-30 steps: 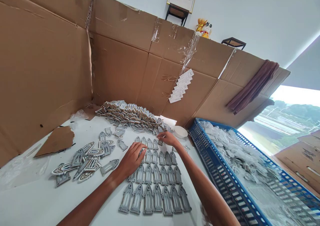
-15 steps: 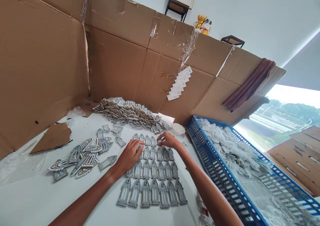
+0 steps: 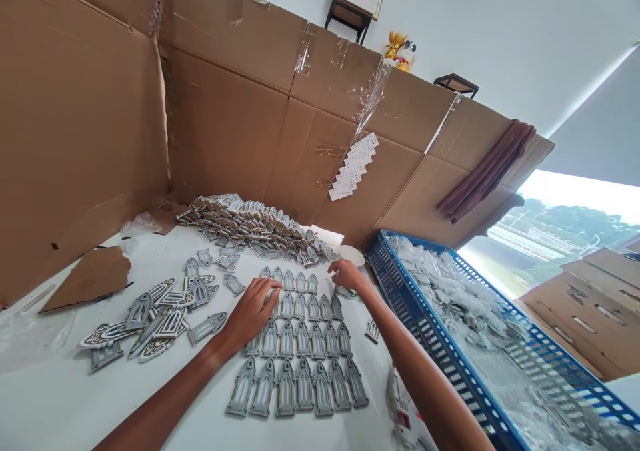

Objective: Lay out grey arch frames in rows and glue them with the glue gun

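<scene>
Grey arched window-shaped pieces lie in several rows on the white table. My left hand rests over the left end of the upper rows, palm down, fingers bent; whether it holds a piece is hidden. My right hand is beyond the right end of the top row, its thumb and index finger apart, with grey pieces partly beneath it. Left of my left hand lies a loose heap of grey and white-trimmed pieces. A large pile of similar pieces stands behind the rows.
A blue crate of plastic-wrapped pieces stands at the right. Cardboard walls enclose the back and left. A white round dish sits behind my right hand. A torn cardboard scrap lies at left, and a red-and-white object under my right forearm.
My right hand has moved right and slightly up, away from the top row, where another piece now shows at the right end. The view has shifted slightly. My left hand stays over the rows.
</scene>
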A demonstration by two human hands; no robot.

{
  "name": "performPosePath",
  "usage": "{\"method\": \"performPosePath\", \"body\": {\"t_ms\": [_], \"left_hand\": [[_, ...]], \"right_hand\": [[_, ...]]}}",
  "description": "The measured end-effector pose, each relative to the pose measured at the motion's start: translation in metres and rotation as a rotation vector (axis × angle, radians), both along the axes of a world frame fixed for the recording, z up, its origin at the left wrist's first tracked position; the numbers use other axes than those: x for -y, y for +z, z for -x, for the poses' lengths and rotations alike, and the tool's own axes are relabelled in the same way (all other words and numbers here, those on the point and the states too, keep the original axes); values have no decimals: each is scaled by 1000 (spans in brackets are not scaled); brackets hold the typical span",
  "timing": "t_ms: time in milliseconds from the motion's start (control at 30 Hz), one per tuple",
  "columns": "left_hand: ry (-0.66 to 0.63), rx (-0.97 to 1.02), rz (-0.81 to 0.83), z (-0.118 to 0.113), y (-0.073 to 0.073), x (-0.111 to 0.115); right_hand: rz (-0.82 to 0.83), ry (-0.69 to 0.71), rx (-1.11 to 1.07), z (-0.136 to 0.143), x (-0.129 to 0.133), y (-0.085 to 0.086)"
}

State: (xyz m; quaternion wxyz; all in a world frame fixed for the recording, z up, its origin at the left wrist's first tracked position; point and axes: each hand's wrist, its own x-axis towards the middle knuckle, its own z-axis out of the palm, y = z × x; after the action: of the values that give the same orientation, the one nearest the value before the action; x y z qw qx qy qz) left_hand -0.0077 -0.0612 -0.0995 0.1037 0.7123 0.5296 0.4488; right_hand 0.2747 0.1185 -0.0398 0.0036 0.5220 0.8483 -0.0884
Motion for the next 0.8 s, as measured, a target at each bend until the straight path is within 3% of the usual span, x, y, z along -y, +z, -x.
{"method": "performPosePath", "body": {"t_ms": [267,533,800], "left_hand": [[-2,40,34,2,-4,-2],[-1,49,46,2,-2,-2],[4,42,46,2,-2,-1]], "right_hand": [[112,-4,105,-42,1,6],[52,-23,143,-41,14,-5],[-56,-41,-4,-31,14,-1]]}}
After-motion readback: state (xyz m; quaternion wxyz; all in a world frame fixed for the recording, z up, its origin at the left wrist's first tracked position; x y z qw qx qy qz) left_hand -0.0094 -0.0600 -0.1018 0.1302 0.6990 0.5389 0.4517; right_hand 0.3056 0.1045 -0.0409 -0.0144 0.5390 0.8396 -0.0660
